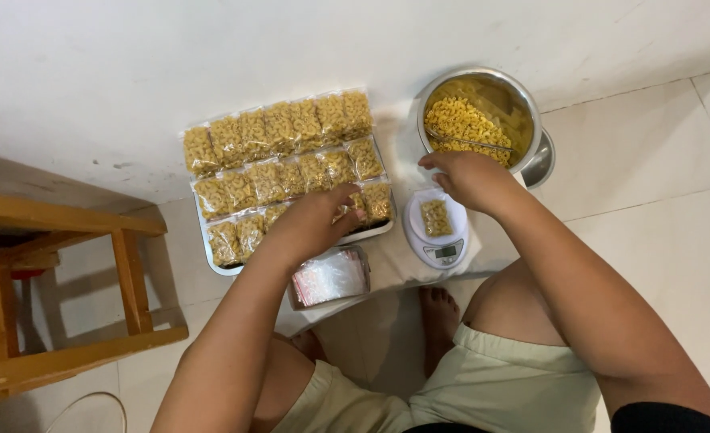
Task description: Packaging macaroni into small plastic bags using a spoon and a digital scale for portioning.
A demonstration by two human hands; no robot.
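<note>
Currently left hand pinching pasta packet, right hand at bowl.

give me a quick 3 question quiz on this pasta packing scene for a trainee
1. True or false: the right hand rests on the tray of filled bags.
2. What lies on the small white scale?
A. an empty spoon
B. a small bag of pasta
C. nothing
3. Which hand is over the tray, and what sits just below it toward the person?

Key
1. False: it is at the rim of the steel bowl holding loose pasta.
2. B, a pasta bag.
3. The left hand, at the near row of filled bags; a stack of empty clear bags lies below.
</note>
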